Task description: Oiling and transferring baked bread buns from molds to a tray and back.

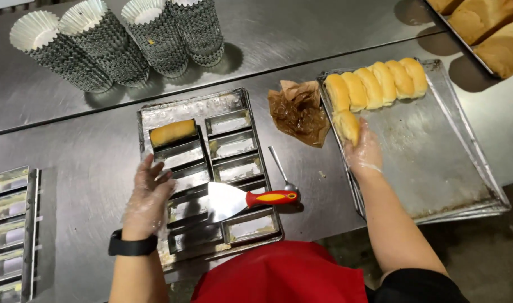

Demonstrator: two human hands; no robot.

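1. Right hand (364,150), thin clear glove on, is at the left edge of the flat baking tray (436,163). Grip is curled round a golden bread roll (347,126), fingers wrapped on its lower end, so closed on the roll, not flat.
2. That roll sits at the tray's near-left corner area, just below a row of five more rolls (377,84) lined up side by side along the tray's far edge. It looks to be touching the leftmost one.
3. Left hand (149,196), also gloved, black wristband (132,246), lies on the multi-slot loaf pan (200,112). Fingers spread and loose, grip open, holding nothing, just resting on the pan's left slots.
4. One loaf (172,132) left in the pan, top-left slot. Other slots look bare w/ some crumbs.
5. Scraper w/ red and yellow handle (242,199) lies across the pan's lower right, blade just beside the left hand's fingertips, can't tell if touching.
6. Crumpled brown paper (299,112) on the table (71,112) btwn pan and tray, a spoon (282,168) near it.
7. Stacks of fluted tins (116,42) at the back left.
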